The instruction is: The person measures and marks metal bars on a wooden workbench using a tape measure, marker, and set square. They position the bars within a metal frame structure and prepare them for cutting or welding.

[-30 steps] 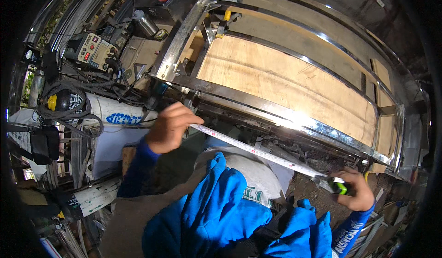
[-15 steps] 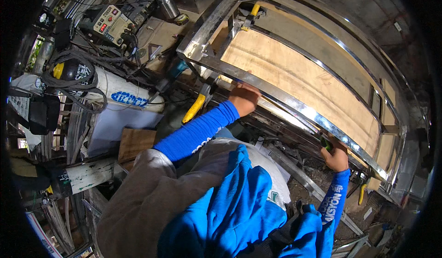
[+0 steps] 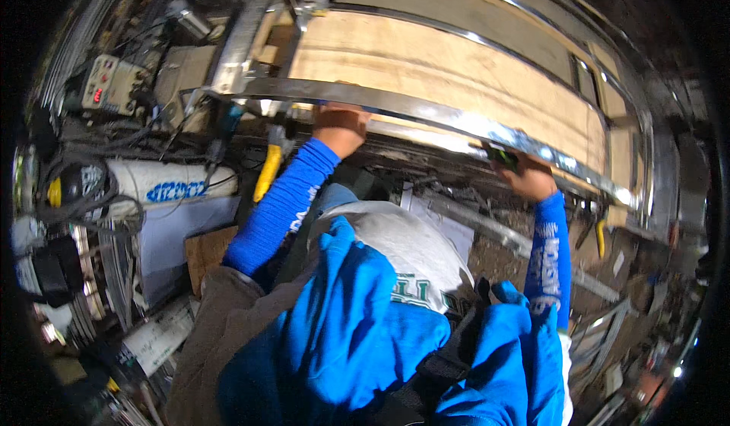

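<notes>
A long frame of shiny metal tubing (image 3: 426, 111) lies ahead of me, with a pale plywood panel (image 3: 426, 57) inside it. My left hand (image 3: 341, 128) is closed round the near rail toward its left end, fingers partly hidden behind the metal. Farther right, just below the same rail, my right hand (image 3: 526, 177) grips a small black-and-green object (image 3: 502, 157), perhaps a tape measure; the hand and shadow cover most of it. A yellow-handled clamp (image 3: 268, 171) hangs left of my left hand. Another yellow handle (image 3: 600, 237) shows beyond my right hand.
On the left lie a white gas cylinder (image 3: 171, 180) wrapped in black cables and a welding machine (image 3: 112, 85) with a lit display. A metal bottle (image 3: 188, 19) stands behind. Metal offcuts (image 3: 487, 224) litter the ground below the frame. A wooden board (image 3: 207, 255) leans beside my left arm.
The view has turned, so the frame and both hands sit farther left and higher in the picture. My left hand stays at the rail, and my right still holds the black-and-green object.
</notes>
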The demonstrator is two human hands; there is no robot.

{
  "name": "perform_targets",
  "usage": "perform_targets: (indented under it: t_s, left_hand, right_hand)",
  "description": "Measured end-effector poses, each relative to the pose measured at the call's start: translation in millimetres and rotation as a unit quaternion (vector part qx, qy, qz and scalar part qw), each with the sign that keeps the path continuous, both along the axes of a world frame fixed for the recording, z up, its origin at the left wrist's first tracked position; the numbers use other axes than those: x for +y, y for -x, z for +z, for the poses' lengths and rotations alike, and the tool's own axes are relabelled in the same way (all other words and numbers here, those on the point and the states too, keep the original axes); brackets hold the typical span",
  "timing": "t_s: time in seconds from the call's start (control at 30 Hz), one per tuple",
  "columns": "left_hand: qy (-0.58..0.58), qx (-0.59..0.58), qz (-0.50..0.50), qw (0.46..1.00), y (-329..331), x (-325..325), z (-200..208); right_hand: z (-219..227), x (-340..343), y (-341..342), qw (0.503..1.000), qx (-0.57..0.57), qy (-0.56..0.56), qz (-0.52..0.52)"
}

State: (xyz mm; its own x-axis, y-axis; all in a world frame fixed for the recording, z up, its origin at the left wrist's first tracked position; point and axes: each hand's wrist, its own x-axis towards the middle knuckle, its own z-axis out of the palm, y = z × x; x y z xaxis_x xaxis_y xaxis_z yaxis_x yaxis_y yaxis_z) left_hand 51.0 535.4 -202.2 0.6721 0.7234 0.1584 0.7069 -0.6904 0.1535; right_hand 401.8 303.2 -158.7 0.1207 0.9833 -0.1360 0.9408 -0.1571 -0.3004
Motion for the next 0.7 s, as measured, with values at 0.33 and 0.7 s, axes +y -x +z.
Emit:
perform_targets:
  t_s: [0.33, 0.7]
  left_hand:
    - [-0.005, -0.072, -0.063, 0.995, -22, 13, -13]
    - [0.032, -0.073, -0.053, 0.995, -17, 19, -14]
  right_hand:
    - [23, 20, 11, 0.997, 0.067, -0.036, -0.004]
    - [5, 10, 17, 0.986, -0.038, -0.163, 0.019]
